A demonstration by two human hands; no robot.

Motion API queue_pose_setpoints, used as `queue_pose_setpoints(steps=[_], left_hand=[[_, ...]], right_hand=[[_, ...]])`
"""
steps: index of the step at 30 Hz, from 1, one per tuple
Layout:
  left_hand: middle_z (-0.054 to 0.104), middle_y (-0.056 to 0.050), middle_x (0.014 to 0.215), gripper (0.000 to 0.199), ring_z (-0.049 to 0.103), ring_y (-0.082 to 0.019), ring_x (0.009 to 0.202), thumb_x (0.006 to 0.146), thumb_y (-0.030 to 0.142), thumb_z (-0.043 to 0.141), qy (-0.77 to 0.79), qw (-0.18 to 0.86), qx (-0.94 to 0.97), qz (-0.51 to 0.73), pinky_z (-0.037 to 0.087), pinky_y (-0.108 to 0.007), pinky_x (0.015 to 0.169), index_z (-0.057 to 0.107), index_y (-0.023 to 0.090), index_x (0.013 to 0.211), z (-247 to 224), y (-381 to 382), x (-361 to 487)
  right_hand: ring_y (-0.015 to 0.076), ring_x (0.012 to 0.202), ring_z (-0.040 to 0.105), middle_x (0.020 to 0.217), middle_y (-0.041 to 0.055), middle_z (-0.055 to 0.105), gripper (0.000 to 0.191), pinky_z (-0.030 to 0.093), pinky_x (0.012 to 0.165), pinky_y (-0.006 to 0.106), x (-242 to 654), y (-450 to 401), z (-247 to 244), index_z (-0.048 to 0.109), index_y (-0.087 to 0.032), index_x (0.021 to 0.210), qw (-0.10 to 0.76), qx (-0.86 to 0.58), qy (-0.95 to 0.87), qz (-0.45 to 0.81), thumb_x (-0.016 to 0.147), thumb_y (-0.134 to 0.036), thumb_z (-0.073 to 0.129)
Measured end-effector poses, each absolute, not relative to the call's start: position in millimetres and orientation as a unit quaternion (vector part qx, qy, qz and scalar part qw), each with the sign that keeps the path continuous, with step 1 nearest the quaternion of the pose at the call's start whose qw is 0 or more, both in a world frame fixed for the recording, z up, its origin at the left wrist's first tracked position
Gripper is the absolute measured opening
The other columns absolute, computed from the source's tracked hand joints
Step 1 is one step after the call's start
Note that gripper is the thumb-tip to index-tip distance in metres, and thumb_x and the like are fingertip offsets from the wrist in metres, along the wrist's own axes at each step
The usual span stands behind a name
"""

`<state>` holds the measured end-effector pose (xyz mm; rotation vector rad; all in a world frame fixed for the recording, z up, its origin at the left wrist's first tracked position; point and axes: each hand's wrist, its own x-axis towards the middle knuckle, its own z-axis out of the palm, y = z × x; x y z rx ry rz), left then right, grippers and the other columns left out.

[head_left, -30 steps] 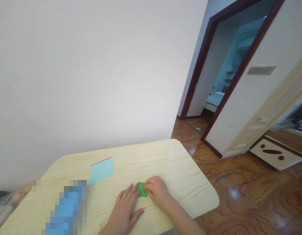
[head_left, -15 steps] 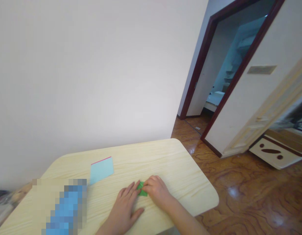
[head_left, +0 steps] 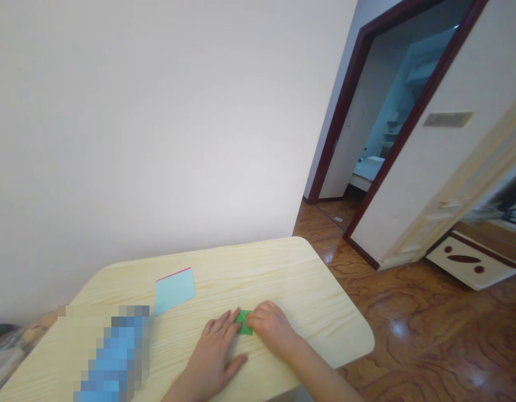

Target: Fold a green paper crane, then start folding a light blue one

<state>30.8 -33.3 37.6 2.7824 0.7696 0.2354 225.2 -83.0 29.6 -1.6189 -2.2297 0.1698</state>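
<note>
Both hands' fingers (head_left: 258, 319) closed on green folded paper (head_left: 244, 324), pale blue card (head_left: 174, 290) nearby.

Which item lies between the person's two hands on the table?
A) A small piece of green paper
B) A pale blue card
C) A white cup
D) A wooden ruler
A: the small piece of green paper sits between the fingers of the left hand and the right hand.
</note>
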Motion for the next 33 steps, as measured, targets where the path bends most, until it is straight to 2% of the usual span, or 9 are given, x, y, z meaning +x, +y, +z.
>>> queue_pose_setpoints(steps=[7,12,18,21,23,27,33], left_hand=[[0.036,-0.005,0.142,0.048,0.036,-0.027,0.125,0.078,0.046,0.05,0.263,0.12,0.955,0.071,0.031,-0.045,0.098,0.044,0.027,0.122,40.6,-33.4,31.5],[0.031,-0.004,0.144,0.051,0.035,-0.029,0.125,0.08,0.047,0.048,0.258,0.131,0.956,0.051,0.029,-0.048,0.099,0.04,0.026,0.126,42.8,-32.0,32.0],[0.034,-0.004,0.143,0.058,0.034,-0.03,0.125,0.078,0.049,0.049,0.257,0.149,0.954,0.043,0.026,-0.048,0.099,0.037,0.025,0.129,42.7,-31.2,30.3],[0.039,-0.006,0.14,0.07,0.035,-0.029,0.124,0.076,0.042,0.053,0.264,0.153,0.951,0.048,0.026,-0.047,0.099,0.024,0.023,0.137,45.0,-28.4,32.9],[0.043,-0.005,0.137,0.067,0.037,-0.027,0.122,0.078,0.033,0.049,0.264,0.15,0.952,0.048,0.027,-0.046,0.098,0.021,0.024,0.138,46.7,-25.7,36.0],[0.045,-0.003,0.136,0.057,0.041,-0.024,0.118,0.079,0.019,0.04,0.256,0.134,0.956,0.04,0.03,-0.042,0.095,0.03,0.026,0.135,47.7,-21.5,41.6],[0.042,-0.004,0.138,0.063,0.039,-0.026,0.119,0.072,0.013,0.042,0.256,0.115,0.96,0.013,0.028,-0.044,0.097,0.033,0.024,0.134,49.3,-22.0,42.2]], right_hand=[[0.0163,0.09,0.053,0.094,0.0001,0.067,0.012,0.034,0.083,0.029,224.6,-84.6,36.5,0.061,-0.025,0.094,0.156,-0.559,-0.813,0.041,0.087,-0.024,0.052],[0.016,0.086,0.052,0.085,0.0002,0.066,0.012,0.035,0.079,0.029,226.7,-80.5,32.8,0.06,-0.021,0.089,0.124,-0.523,-0.843,-0.003,0.089,-0.026,0.049],[0.0164,0.086,0.051,0.081,0.0009,0.063,0.013,0.035,0.081,0.029,227.0,-82.9,30.0,0.058,-0.021,0.086,0.13,-0.524,-0.842,-0.005,0.09,-0.026,0.047],[0.0168,0.086,0.051,0.084,0.0033,0.061,0.01,0.037,0.081,0.028,227.5,-89.8,29.4,0.057,-0.019,0.089,0.156,-0.57,-0.806,0.02,0.088,-0.018,0.047],[0.0168,0.088,0.05,0.089,0.0048,0.059,0.014,0.037,0.083,0.027,228.5,-94.3,29.6,0.055,-0.017,0.094,0.179,-0.591,-0.785,0.047,0.084,-0.012,0.046],[0.0171,0.092,0.049,0.095,0.0058,0.059,0.024,0.036,0.087,0.028,229.3,-98.9,29.9,0.053,-0.016,0.098,0.213,-0.59,-0.775,0.081,0.08,-0.005,0.043],[0.0176,0.097,0.048,0.1,0.0068,0.057,0.027,0.035,0.09,0.029,229.1,-102.8,27.8,0.054,-0.017,0.103,0.212,-0.594,-0.773,0.072,0.082,-0.007,0.04]])
